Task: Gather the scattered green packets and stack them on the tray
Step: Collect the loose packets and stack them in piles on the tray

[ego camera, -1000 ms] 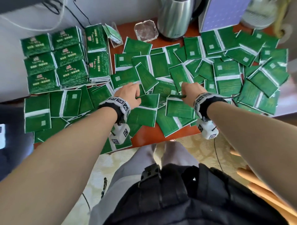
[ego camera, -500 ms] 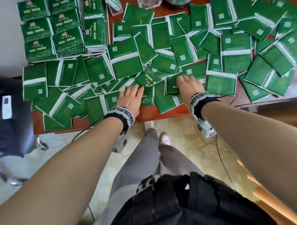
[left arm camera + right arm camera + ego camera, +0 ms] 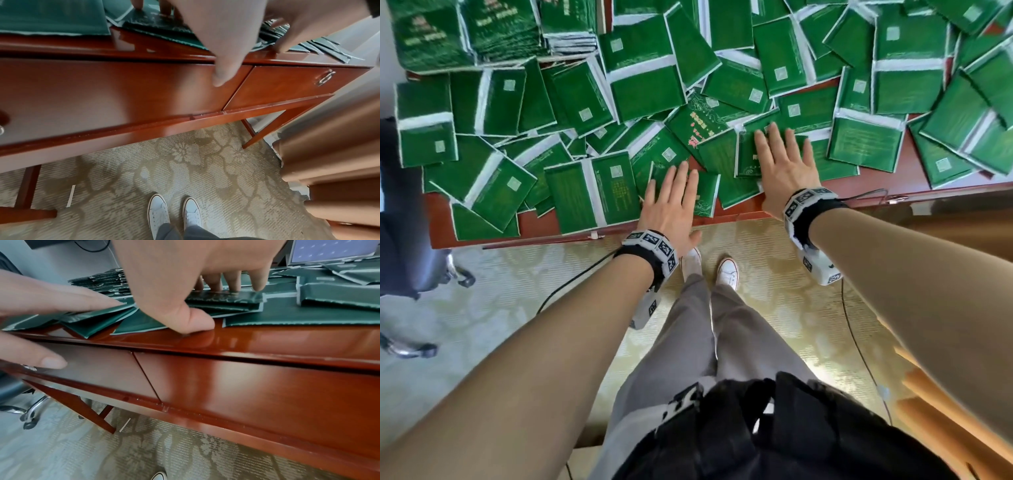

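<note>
Head view: both hands flat on loose green packets (image 3: 643, 92) at the near edge of the red-brown worktop (image 3: 914, 178). Left hand (image 3: 671, 202) fingers straight and spread a little, palm down on a packet right by the edge, thumb hanging past the edge over the floor. Right hand (image 3: 784, 168) wide, fingers splayed, pressing on a small pile of overlapped packets. Right wrist view shows its fingertips (image 3: 234, 285) on top of that pile and the thumb down on bare wood – neither hand grips anything

Step in hand, as I judge it: sweeping the near packets together into one bunch. To do it well – keep palms flat with light pressure, draw both hands toward each other so packets slide over one another and don't buckle, then square the edges before lifting. Watch the near edge: several packets lie right at it and could slip to the floor if pushed that way

Packets: flat rectangular sachets, glossy green with white sealed borders and a small pale square on one face; one lying between the hands and beyond them shows red and gold print. They cover most of the worktop, overlapping at all angles. Neat stacks (image 3: 469, 31) sit at the far left, probably on the tray, but the tray itself can't be made out under them. Most packets not yet gathered
</note>
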`<state>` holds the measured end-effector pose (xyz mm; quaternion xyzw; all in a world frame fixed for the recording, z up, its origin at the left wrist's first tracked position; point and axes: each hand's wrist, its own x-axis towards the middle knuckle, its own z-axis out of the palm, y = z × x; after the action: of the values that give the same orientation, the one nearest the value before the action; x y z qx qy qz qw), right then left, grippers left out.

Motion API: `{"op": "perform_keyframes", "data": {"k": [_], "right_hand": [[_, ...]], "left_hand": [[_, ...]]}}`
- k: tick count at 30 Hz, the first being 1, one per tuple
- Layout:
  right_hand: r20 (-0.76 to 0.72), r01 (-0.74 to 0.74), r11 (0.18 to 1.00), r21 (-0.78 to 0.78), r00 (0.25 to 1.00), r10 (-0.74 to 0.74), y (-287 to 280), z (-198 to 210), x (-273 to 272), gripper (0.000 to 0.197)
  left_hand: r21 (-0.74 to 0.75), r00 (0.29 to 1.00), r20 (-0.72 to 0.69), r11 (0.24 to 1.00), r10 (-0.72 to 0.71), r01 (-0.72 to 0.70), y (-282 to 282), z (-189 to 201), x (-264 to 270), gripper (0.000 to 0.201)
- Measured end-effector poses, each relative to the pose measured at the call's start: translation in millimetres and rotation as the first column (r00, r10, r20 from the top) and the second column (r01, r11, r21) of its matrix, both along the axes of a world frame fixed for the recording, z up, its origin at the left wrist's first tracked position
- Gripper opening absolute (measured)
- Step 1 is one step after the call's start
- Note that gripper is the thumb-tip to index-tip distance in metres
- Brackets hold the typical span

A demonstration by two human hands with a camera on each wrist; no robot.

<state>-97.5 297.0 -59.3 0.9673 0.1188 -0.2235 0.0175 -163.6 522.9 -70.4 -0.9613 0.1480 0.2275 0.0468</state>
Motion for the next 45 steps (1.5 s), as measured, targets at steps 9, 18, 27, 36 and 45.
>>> {"op": "perform_keyframes", "data": {"k": [9, 18, 27, 36, 45], "right_hand": [[0.053, -0.017, 1.0, 0.0, 0.998, 0.017, 5, 8, -9, 0.095], [0.094, 0.006, 1.0, -0.007, 0.996, -0.006, 10, 8, -21, 0.068], [0.038, -0.035, 0.999, 0.036, 0.999, 0.034, 11, 70, 14, 0.071], [0.307, -0.157, 0.981, 0.11, 0.944, 0.117, 71, 200, 118, 0.055], [0.445, -0.311, 0.95, 0.043, 0.857, 0.26, 114, 216, 204, 0.056]], "left_hand": [[-0.059, 0.993, 0.12, 0.998, 0.009, -0.002, -1, 7, -7, 0.075], [-0.118, 0.983, 0.184, 0.993, 0.001, 0.021, -1, 6, -19, 0.057], [-0.204, 0.98, 0.172, 0.977, 0.101, -0.065, 6, 61, 27, 0.072], [-0.176, 0.89, 0.371, 0.962, 0.263, -0.211, 62, 171, 130, 0.074], [-0.23, 0.771, 0.381, 0.86, 0.511, -0.456, 106, 189, 180, 0.065]]}}
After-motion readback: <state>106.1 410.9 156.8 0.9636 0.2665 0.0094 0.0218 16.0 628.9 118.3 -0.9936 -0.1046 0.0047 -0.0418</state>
